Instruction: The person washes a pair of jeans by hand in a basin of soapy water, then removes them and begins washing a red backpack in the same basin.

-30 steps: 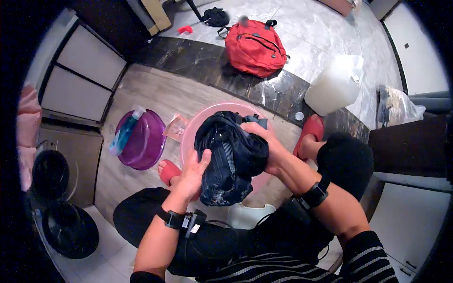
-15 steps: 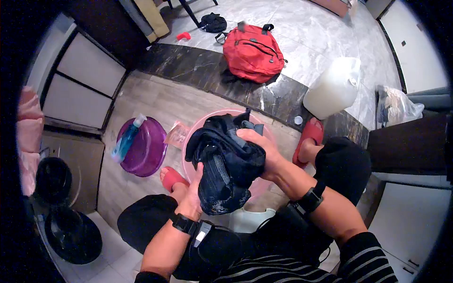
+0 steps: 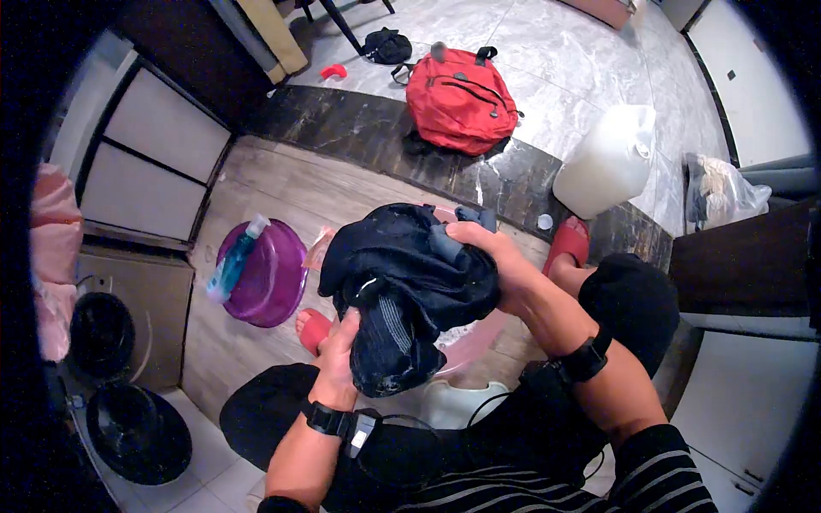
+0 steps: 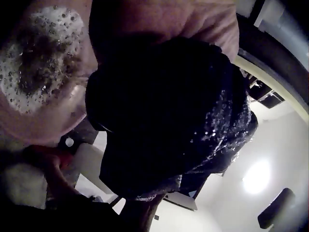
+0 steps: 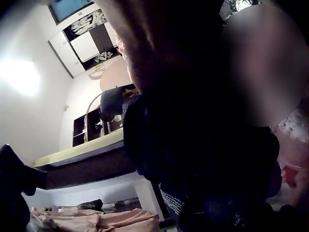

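A dark, wet-looking garment (image 3: 410, 274) with a patch of pale stripes is held up between both hands, above a pink basin (image 3: 479, 342). The left hand (image 3: 340, 355) grips its lower left side, thumb on the cloth. At the upper right, the right hand (image 3: 496, 265) grips a bunched part with a grey-blue strip beside the thumb. The left wrist view shows the dark cloth (image 4: 169, 116) under the left palm (image 4: 169, 19), with foamy water in the basin (image 4: 63, 130). In the right wrist view the cloth (image 5: 203, 159) hides the right fingers.
A purple basin (image 3: 278, 291) with a blue bottle (image 3: 238, 261) across it stands at the left. Beyond the dark floor strip lie a red backpack (image 3: 462, 103) and a white jug (image 3: 603, 167). Black round items (image 3: 137, 432) are at the lower left. A white stool (image 3: 453, 403) is between the legs.
The garment has shifted and spread out between the hands, uncovering foam in the basin's right side. The right hand has moved slightly right, the left slightly down and left. Both still grip the cloth.
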`<control>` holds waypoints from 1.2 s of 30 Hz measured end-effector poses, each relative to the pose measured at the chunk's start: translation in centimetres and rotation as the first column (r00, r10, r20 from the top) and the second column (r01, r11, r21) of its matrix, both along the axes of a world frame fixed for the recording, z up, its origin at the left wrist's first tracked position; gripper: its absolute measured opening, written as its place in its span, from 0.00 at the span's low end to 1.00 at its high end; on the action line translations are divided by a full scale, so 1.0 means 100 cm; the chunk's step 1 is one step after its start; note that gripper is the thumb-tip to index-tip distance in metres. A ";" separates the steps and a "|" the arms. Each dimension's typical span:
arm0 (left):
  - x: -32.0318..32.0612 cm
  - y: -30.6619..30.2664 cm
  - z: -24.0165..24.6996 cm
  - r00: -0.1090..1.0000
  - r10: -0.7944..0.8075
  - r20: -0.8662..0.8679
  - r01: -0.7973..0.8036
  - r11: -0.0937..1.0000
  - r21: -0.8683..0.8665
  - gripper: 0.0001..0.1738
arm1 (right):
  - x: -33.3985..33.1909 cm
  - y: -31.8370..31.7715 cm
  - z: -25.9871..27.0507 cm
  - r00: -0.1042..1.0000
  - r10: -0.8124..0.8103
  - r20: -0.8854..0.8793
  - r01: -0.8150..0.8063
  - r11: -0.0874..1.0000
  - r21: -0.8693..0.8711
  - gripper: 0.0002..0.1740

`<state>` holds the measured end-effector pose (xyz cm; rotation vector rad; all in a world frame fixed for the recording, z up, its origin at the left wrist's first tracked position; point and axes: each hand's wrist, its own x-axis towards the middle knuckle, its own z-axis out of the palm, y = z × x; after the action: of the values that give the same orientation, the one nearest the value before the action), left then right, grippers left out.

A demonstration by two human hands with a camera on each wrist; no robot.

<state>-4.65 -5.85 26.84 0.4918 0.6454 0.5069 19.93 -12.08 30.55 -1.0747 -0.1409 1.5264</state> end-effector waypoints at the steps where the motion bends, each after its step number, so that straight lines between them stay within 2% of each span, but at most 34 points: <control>1: 0.000 0.001 0.003 1.000 -0.010 0.025 0.010 1.000 -0.014 0.32 | 0.001 0.000 0.001 1.000 -0.023 -0.012 0.022 0.999 -0.023 0.22; 3: 0.002 0.001 0.013 0.997 -0.029 0.076 0.032 0.999 -0.043 0.33 | 0.001 -0.002 -0.001 0.998 -0.047 -0.031 0.046 0.998 -0.033 0.21; 6: 0.007 -0.001 0.029 0.999 -0.034 0.041 0.030 0.996 0.089 0.34 | -0.002 -0.003 -0.019 0.998 -0.033 -0.058 0.030 0.999 -0.043 0.24; 8: 0.004 -0.001 0.027 0.993 -0.051 0.110 0.048 0.998 0.030 0.35 | -0.009 -0.005 -0.030 0.996 -0.007 -0.084 -0.003 0.993 -0.116 0.22; 9: 0.003 0.000 0.026 0.988 -0.060 0.145 0.060 0.998 0.002 0.35 | -0.017 -0.007 -0.018 0.997 -0.027 -0.077 0.022 0.998 -0.064 0.23; 10: 0.003 0.000 0.024 0.986 -0.060 0.157 0.066 0.997 -0.034 0.35 | -0.018 -0.008 -0.021 0.990 0.022 -0.136 -0.041 0.989 -0.144 0.24; 13: -0.003 0.000 0.014 0.981 -0.049 0.190 0.078 0.986 -0.147 0.35 | -0.028 -0.007 -0.041 0.970 0.049 -0.238 -0.087 0.985 -0.151 0.24; 15: -0.006 -0.002 0.008 0.988 -0.049 0.144 0.072 0.985 -0.158 0.35 | -0.032 -0.008 -0.036 0.967 0.060 -0.246 -0.101 0.982 -0.158 0.23; 18: -0.007 0.001 -0.004 0.993 -0.066 0.103 0.087 0.973 -0.215 0.36 | -0.036 -0.011 -0.047 0.937 0.144 -0.318 -0.169 0.984 -0.052 0.23; 19: -0.007 0.001 -0.006 0.993 -0.101 0.065 0.111 0.978 -0.175 0.36 | -0.037 -0.012 -0.046 0.917 0.145 -0.371 -0.169 0.985 -0.034 0.22; 20: -0.007 0.001 -0.007 0.991 -0.133 0.026 0.136 0.981 -0.137 0.36 | -0.038 -0.012 -0.054 0.931 0.128 -0.342 -0.154 0.987 -0.051 0.20; 22: -0.001 0.001 0.003 0.967 -0.222 -0.124 0.231 0.970 0.068 0.35 | -0.040 -0.009 -0.067 0.954 0.095 -0.284 -0.123 0.989 -0.083 0.19; 23: 0.001 0.006 -0.001 0.959 -0.276 -0.071 0.284 0.947 0.150 0.37 | -0.038 -0.011 -0.073 0.968 0.101 -0.230 -0.127 0.987 -0.098 0.19; 24: 0.005 0.006 0.000 0.944 -0.288 -0.164 0.319 0.922 0.219 0.37 | -0.033 -0.012 -0.068 0.979 0.110 -0.174 -0.131 0.985 -0.114 0.18; 25: 0.009 0.005 0.003 0.921 -0.293 -0.257 0.361 0.888 0.283 0.38 | -0.028 -0.012 -0.063 0.986 0.116 -0.117 -0.131 0.983 -0.129 0.18; 26: 0.013 0.005 0.006 0.891 -0.290 -0.349 0.408 0.847 0.339 0.38 | -0.026 -0.012 -0.058 0.983 0.104 -0.153 -0.120 0.988 -0.098 0.18; 28: 0.016 0.013 0.012 0.793 -0.257 -0.552 0.560 0.664 0.495 0.40 | -0.022 -0.013 -0.051 0.970 0.085 -0.229 -0.096 0.995 -0.039 0.17; 29: 0.011 0.017 0.004 0.790 -0.241 -0.565 0.561 0.657 0.504 0.41 | -0.020 -0.010 -0.051 0.952 0.111 -0.286 -0.131 0.990 -0.052 0.16; 30: 0.006 0.020 -0.004 0.786 -0.224 -0.577 0.561 0.650 0.512 0.41 | -0.019 -0.009 -0.057 0.953 0.160 -0.259 -0.166 0.986 -0.002 0.16; 31: -0.005 0.021 -0.038 0.832 -0.225 -0.507 0.484 0.740 0.466 0.41 | -0.016 -0.011 -0.067 0.951 0.207 -0.229 -0.202 0.978 0.047 0.15; 33: -0.006 0.020 -0.047 0.851 -0.274 -0.449 0.459 0.804 0.379 0.42 | -0.013 -0.012 -0.068 0.940 0.265 -0.214 -0.255 0.964 0.074 0.14; 35: -0.008 0.020 -0.046 0.803 -0.358 -0.476 0.543 0.768 0.340 0.42 | -0.012 -0.013 -0.059 0.923 0.293 -0.251 -0.293 0.955 0.040 0.13; 36: -0.008 0.020 -0.040 0.781 -0.386 -0.490 0.576 0.748 0.329 0.42 | -0.013 -0.012 -0.067 0.923 0.368 -0.116 -0.356 0.928 0.114 0.13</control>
<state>-5.46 -3.85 22.83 1.2155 0.7431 0.0336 18.60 -13.26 23.87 -0.9014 -0.3277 1.9019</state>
